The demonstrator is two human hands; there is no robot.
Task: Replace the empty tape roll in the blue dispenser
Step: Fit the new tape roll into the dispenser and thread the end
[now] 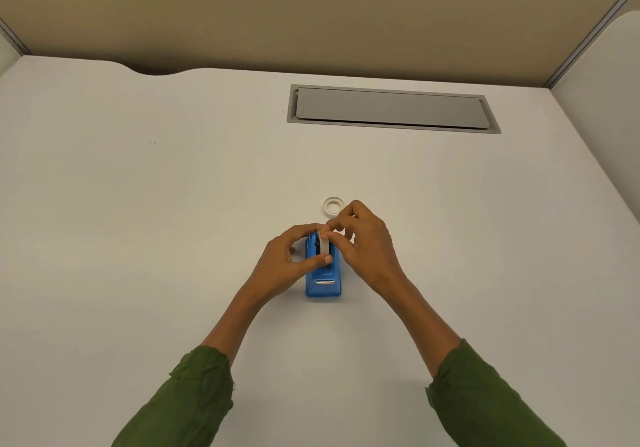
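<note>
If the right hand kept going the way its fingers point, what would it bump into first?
Probably the left hand. The right hand points left across the tape roll in the blue dispenser, though depth is unclear.

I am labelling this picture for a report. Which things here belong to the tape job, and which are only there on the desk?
Belong to the job:
- blue dispenser
- tape roll in the dispenser, touched by both hands
- left hand
- right hand
- small white ring behind the hands, probably the empty core

Only there:
- grey cable hatch
- beige partition
- white desk
</note>
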